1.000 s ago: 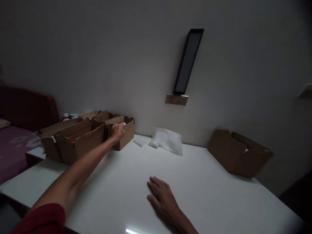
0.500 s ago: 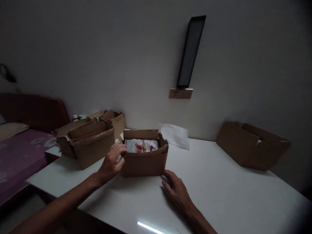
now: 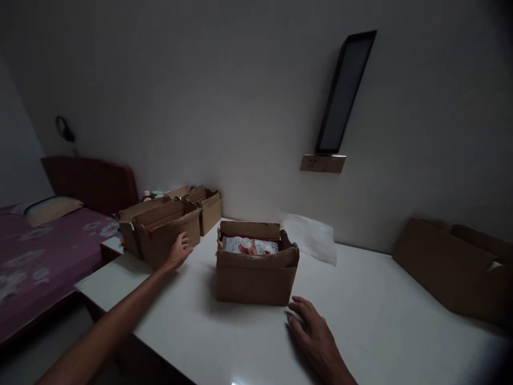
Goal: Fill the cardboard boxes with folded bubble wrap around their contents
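Observation:
A brown cardboard box (image 3: 254, 280) without a lid stands on the white table in front of me. In it lies a silver packet (image 3: 250, 246) with a red and orange print. My left hand (image 3: 179, 254) is off to the left, fingers loosely bent and apart, in front of another open cardboard box (image 3: 168, 235); whether it touches that box I cannot tell. My right hand (image 3: 315, 329) rests on the table by the near right corner of the middle box, holding nothing, with thumb and fingers apart.
More cardboard boxes (image 3: 210, 211) stand behind on the left. A clear plastic sheet (image 3: 310, 238) lies near the wall. At the right is a large cardboard box (image 3: 444, 272). The white table (image 3: 192, 315) ends at the front left, with a bed (image 3: 60, 251) beyond.
My left hand has left the middle box's left side and moved left to the other boxes. My right hand stays near the box's right corner. The view has turned left.

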The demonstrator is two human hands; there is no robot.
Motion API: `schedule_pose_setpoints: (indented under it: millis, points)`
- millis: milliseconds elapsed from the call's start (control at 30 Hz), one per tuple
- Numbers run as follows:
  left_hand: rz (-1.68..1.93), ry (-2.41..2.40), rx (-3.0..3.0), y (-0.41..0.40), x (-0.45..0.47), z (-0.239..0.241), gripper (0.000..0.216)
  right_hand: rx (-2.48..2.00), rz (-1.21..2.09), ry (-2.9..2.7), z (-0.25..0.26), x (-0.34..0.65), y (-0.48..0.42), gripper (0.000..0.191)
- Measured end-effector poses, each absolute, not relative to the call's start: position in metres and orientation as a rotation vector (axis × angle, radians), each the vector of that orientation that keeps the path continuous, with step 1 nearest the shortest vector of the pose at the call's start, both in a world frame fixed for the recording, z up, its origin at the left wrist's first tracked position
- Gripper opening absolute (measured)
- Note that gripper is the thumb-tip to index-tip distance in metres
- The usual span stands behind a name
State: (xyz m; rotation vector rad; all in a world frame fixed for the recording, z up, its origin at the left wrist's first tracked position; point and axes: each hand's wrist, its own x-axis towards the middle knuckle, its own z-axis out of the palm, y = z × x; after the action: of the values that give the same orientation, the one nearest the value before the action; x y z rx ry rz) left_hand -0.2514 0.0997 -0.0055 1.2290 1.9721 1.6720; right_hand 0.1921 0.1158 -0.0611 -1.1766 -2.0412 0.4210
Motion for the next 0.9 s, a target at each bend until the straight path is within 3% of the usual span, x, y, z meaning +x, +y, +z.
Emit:
schedule_pose_setpoints:
  millis: [267, 567, 700, 900]
  points:
    - [1.494, 1.929, 1.263, 0.064, -0.226, -0.042, 0.064, -1.199, 0.461, -2.041, -0.061, 0.191, 0.111, 0.039]
    - [1.378, 1.395, 1.523, 0.007, -0.148, -0.042, 0.085, -1.18, 0.66, -2.047, -0.044, 0.176, 0.102, 0.083]
    - [1.404, 1.479, 1.469, 0.011, -0.13, -0.046, 0.082, -1.137, 0.761, -2.016, -0.034, 0.179, 0.089, 0.071]
    - [1.36, 1.652, 1.426, -0.002, -0.126, -0.055, 0.078, -1.063, 0.87, -1.843, -0.036, 0.186, 0.076, 0.025]
